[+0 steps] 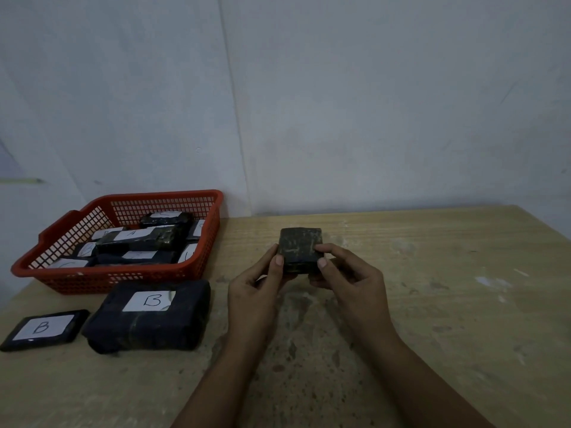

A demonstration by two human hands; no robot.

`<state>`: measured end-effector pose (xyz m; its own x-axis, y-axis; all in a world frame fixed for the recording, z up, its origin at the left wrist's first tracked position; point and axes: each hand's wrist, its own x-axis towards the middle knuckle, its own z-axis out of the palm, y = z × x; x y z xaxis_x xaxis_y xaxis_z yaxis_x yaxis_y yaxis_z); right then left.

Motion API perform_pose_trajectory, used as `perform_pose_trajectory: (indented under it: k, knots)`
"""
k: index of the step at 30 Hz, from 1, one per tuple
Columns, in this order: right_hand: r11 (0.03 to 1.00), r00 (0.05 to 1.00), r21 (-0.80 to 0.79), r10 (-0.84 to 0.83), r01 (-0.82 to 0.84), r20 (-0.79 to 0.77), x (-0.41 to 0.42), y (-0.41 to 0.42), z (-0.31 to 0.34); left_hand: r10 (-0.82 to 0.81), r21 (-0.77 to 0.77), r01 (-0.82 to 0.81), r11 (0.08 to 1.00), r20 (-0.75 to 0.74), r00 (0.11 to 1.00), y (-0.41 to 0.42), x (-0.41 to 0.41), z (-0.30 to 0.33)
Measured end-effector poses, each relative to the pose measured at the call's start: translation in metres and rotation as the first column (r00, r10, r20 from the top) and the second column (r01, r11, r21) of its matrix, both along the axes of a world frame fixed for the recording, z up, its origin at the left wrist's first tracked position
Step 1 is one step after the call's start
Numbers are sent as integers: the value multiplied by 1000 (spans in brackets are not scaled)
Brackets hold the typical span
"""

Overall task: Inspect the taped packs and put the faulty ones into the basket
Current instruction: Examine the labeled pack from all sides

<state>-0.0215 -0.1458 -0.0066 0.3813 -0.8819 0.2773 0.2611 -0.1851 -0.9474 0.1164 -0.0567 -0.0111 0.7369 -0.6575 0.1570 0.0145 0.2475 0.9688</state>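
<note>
At the far left, two packs labelled B, a flat pack (44, 329) and a big pack (148, 318), lie on the table (432, 304) awaiting inspection. Behind them the red basket (102, 276) already holds several packs. My left hand (256, 291) and right hand (352, 279) both pinch a small dark pack (300, 247), raised for checking.

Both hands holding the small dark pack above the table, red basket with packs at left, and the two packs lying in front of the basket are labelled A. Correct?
Not quite. In the head view the two packs in front of the red basket, the flat pack and the big pack, are labelled B, not A. The left hand and right hand do hold the small dark pack.
</note>
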Motion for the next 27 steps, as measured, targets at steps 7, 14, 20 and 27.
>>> perform_pose_trajectory:
  k: [7, 14, 20, 27]
  knots:
    - [990, 997, 119, 65, -70, 50, 3, -2, 1, -7, 32, 7, 999, -3, 1000, 1, 3, 2]
    - [987, 996, 136, 76, -80, 37, 0, -11, 1, -75, 30, 78, 996, -103, 992, -1, 12, -3]
    - [982, 994, 153, 105, -107, 20, 1, -16, -4, -114, 48, 117, 992, -60, 992, 2, 9, 2]
    - [989, 993, 104, 114, -109, -40, 1, -17, -5, -96, 37, 98, 994, -59, 994, 2, 5, 7]
